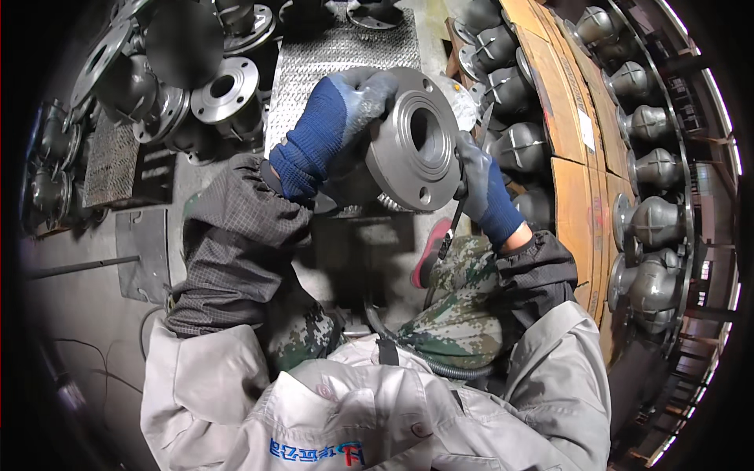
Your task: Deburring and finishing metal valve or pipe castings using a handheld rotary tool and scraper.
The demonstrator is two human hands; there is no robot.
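A grey metal flanged valve body [400, 145] is tilted in front of me, its round bored flange facing up and to the right. My left hand [353, 102], in a blue glove with a grey coating, is closed over its upper left side. My right hand [481, 184], gloved alike, is at the flange's right edge, with its fingers closed around a slim tool. A pointed grey blade-like end [488, 116] of that tool sticks up past the fingers, and a dark thin length shows below the hand. The tool's exact kind is unclear.
Beneath the valve body is a textured metal worktop [345, 47]. More flanged castings [228, 90] stand at the upper left. Cardboard sheets [577, 141] run along the right, with rows of valve bodies [656, 220] beyond. A corrugated hose [448, 369] crosses my lap.
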